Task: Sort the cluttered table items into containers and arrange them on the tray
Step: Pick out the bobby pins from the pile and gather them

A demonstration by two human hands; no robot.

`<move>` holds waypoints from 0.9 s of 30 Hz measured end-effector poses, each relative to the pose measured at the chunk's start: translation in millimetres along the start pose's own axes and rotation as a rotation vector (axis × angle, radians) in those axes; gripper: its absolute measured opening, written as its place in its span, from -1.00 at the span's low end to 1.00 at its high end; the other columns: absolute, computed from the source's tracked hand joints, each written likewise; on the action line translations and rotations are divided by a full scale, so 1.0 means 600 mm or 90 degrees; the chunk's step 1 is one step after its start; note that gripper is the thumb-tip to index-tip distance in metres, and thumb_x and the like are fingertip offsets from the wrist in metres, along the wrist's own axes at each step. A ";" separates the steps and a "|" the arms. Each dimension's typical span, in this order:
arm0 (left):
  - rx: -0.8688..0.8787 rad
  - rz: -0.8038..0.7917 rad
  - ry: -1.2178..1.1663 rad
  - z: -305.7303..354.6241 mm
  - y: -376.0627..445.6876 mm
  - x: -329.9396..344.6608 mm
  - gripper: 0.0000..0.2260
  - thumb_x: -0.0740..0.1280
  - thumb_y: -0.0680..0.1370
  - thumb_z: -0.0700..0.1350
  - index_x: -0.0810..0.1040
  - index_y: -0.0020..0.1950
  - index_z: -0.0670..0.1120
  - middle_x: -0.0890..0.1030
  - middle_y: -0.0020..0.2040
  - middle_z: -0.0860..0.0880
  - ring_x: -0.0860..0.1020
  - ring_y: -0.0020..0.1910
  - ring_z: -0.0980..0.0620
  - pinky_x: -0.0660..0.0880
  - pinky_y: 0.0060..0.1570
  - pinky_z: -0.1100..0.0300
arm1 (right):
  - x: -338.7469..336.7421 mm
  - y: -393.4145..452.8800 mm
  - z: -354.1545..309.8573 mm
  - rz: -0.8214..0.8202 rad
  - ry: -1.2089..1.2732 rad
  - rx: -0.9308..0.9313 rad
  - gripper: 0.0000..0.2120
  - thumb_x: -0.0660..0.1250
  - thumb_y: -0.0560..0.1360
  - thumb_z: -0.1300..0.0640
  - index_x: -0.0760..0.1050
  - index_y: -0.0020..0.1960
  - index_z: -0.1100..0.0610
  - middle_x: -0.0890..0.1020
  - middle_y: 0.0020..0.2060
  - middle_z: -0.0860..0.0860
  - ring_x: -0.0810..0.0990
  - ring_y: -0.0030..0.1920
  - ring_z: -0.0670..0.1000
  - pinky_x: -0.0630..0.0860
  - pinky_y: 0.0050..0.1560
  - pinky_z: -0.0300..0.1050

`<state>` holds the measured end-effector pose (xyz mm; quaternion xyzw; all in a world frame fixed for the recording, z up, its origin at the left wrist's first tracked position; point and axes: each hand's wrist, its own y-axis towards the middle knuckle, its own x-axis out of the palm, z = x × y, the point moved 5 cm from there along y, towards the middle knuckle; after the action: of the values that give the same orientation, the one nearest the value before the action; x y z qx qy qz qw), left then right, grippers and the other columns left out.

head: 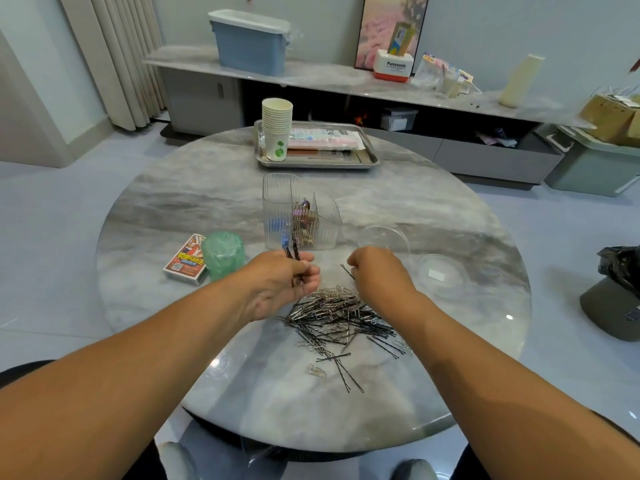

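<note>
Left hand (280,282) grips a bundle of black bobby pins (293,253) just before the ribbed clear plastic organizer (301,213); right hand (377,271) pinches a single black pin (347,271) above the mixed pile of black pins and silver paper clips (336,317) on the round marble counter (173,209). Best to keep picking pins only, align ends, drop bundle upright in one compartment. Organizer holds coloured clips; two clear round dishes (441,273) look empty; steel tray (367,157) carries paper cups (277,129) and packets.

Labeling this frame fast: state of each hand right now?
Left hand: closed, gripping a bunch of black hairpins.
Right hand: fingers curled, pinching one black hairpin above the pile.
</note>
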<state>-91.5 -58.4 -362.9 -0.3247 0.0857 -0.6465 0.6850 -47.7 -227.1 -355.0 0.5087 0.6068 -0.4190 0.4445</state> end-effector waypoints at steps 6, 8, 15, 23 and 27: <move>-0.061 -0.008 -0.068 0.003 0.011 0.004 -0.62 0.16 0.71 0.07 0.56 0.10 -0.22 0.63 -0.04 -0.21 0.61 -0.03 -0.12 0.59 0.00 0.07 | 0.016 0.029 -0.007 -0.057 -0.127 0.018 -0.63 0.35 0.51 0.36 0.30 -0.36 0.11 0.38 -0.39 0.03 0.40 -0.37 0.07 0.38 -0.27 -0.08; -0.065 -0.010 -0.070 0.005 0.015 0.003 -0.51 0.12 0.70 0.17 0.57 0.13 -0.25 0.64 0.02 -0.25 0.63 0.03 -0.17 0.60 0.03 0.02 | 0.014 0.040 -0.010 -0.097 -0.151 0.024 -0.66 0.34 0.53 0.36 0.32 -0.33 0.13 0.39 -0.39 0.04 0.44 -0.34 0.07 0.42 -0.23 -0.10; -0.094 -0.036 -0.028 -0.001 0.020 0.003 -0.37 0.09 0.66 0.28 0.53 0.25 -0.29 0.63 0.14 -0.32 0.64 0.12 -0.25 0.63 0.08 -0.06 | 0.006 0.026 -0.019 -0.207 -0.255 -0.047 -0.83 0.31 0.58 0.27 0.41 -0.17 0.16 0.47 -0.29 0.03 0.54 -0.17 0.10 0.47 -0.19 -0.09; -0.108 -0.048 -0.020 -0.012 0.020 0.005 -0.35 0.08 0.64 0.31 0.52 0.25 -0.28 0.65 0.12 -0.31 0.67 0.09 -0.24 0.67 -0.07 -0.03 | -0.042 -0.003 -0.020 -0.230 0.108 0.016 -0.82 0.29 0.57 0.24 0.50 -0.20 0.24 0.69 -0.08 0.31 0.71 -0.02 0.25 0.63 0.00 0.20; -0.093 -0.014 -0.023 -0.013 0.019 0.005 -0.41 0.11 0.66 0.26 0.53 0.23 -0.27 0.65 0.10 -0.31 0.67 0.04 -0.22 0.67 -0.14 -0.02 | -0.039 0.005 0.001 -0.151 0.103 0.072 -0.77 0.37 0.61 0.14 0.63 -0.09 0.31 0.71 -0.08 0.21 0.71 -0.02 0.22 0.64 0.07 0.21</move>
<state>-85.7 -64.2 -374.2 -0.3864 0.1164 -0.6399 0.6540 -42.7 -232.7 -332.9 0.4898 0.6720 -0.4598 0.3117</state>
